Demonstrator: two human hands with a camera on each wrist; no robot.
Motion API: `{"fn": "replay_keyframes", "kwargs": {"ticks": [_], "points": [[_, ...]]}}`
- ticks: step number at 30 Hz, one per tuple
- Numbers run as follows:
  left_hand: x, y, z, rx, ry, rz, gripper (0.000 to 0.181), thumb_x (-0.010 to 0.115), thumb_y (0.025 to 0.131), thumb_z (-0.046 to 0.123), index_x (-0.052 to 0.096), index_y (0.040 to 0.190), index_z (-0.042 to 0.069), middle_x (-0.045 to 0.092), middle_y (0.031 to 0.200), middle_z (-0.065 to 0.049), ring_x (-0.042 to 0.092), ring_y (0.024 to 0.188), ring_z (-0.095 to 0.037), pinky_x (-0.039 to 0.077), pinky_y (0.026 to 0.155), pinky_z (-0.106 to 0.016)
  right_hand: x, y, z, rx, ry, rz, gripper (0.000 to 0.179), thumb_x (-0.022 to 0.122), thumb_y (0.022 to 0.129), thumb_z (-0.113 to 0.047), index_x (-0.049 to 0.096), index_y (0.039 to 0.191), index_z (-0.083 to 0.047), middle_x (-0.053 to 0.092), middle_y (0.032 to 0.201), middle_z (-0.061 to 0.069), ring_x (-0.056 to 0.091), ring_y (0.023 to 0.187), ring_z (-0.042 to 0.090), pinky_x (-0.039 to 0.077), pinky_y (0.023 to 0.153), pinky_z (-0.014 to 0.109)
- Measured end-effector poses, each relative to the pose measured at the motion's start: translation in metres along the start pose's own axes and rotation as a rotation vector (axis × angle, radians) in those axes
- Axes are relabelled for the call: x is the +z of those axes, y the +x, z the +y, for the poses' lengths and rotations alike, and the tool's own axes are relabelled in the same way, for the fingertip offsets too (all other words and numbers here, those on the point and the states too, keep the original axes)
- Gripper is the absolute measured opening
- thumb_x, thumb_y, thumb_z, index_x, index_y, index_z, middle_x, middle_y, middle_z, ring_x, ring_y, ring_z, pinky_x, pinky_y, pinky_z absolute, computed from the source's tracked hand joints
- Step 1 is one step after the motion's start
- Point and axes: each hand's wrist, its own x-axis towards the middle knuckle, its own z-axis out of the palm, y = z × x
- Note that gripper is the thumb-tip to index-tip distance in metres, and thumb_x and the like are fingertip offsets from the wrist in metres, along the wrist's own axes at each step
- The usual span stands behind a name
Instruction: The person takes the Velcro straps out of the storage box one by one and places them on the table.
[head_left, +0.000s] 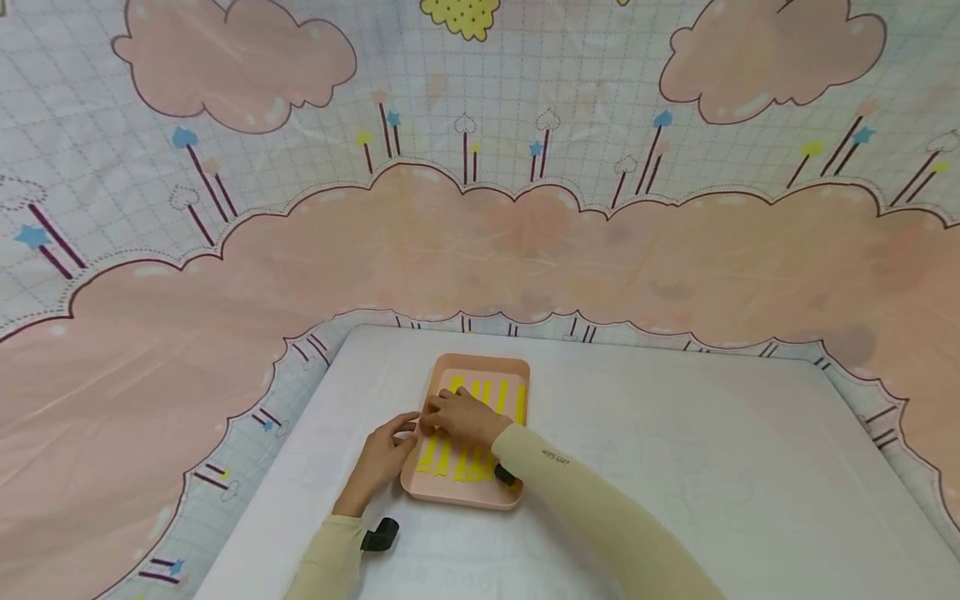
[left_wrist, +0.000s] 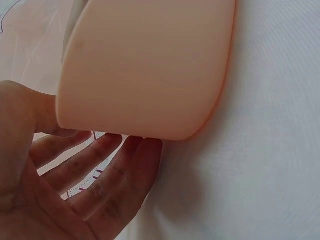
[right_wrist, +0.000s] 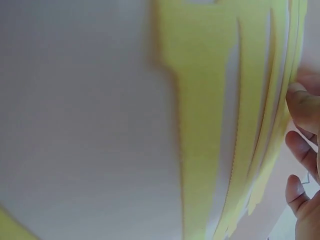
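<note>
A shallow pink tray lies on the white table, holding several flat yellow strips with widened, notched ends. My left hand is at the tray's left side. In the left wrist view its spread fingers touch the edge of the tray's wall, and part of the thumb is hidden behind it. Over the tray, near the left rim, is my right hand. The right wrist view has one fingertip touching the outermost of the yellow strips, the other visible fingers apart from it. My right hand hides the strips' middles from the head view.
The white tabletop extends to the right of the tray. A patterned cloth with pink clouds hangs behind and around the table. Black wrist devices are worn at both sleeves.
</note>
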Motion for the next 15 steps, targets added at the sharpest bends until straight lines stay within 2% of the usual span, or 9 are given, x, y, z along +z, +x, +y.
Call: {"fn": "replay_keyframes", "kwargs": {"ticks": [4,11,15], "points": [[-0.0008,-0.0014,0.0022,0.009,-0.014,0.001,0.040,0.059,0.095,0.010,0.058,0.135,0.007,0.067,0.121,-0.022,0.070,0.099,-0.033,0.057,0.084,-0.044,0.0030,0.0012,0.0017,-0.033,-0.027,0.017,0.021,0.057,0.099,-0.022,0.067,0.115,-0.033,0.057,0.119,-0.009,0.051,0.112,0.011,0.038,0.090,0.027],[-0.0018,-0.0047,0.0036,0.089,-0.009,0.029,0.039,0.058,0.093,0.010,0.059,0.131,0.002,0.067,0.116,-0.026,0.071,0.092,-0.035,0.058,0.076,-0.041,0.0030,0.0003,0.0012,-0.052,-0.103,0.047,0.025,0.051,0.101,-0.026,0.066,0.119,-0.035,0.056,0.121,-0.009,0.050,0.112,0.011,0.039,0.090,0.026],[-0.0012,-0.0038,0.0022,0.042,-0.022,0.021,0.040,0.058,0.094,0.010,0.059,0.133,0.005,0.067,0.119,-0.024,0.070,0.096,-0.035,0.058,0.080,-0.043,-0.0006,-0.0020,0.0003,-0.060,-0.135,0.072,0.026,0.049,0.101,-0.030,0.066,0.121,-0.036,0.055,0.121,-0.009,0.050,0.110,0.010,0.040,0.087,0.024]]}}
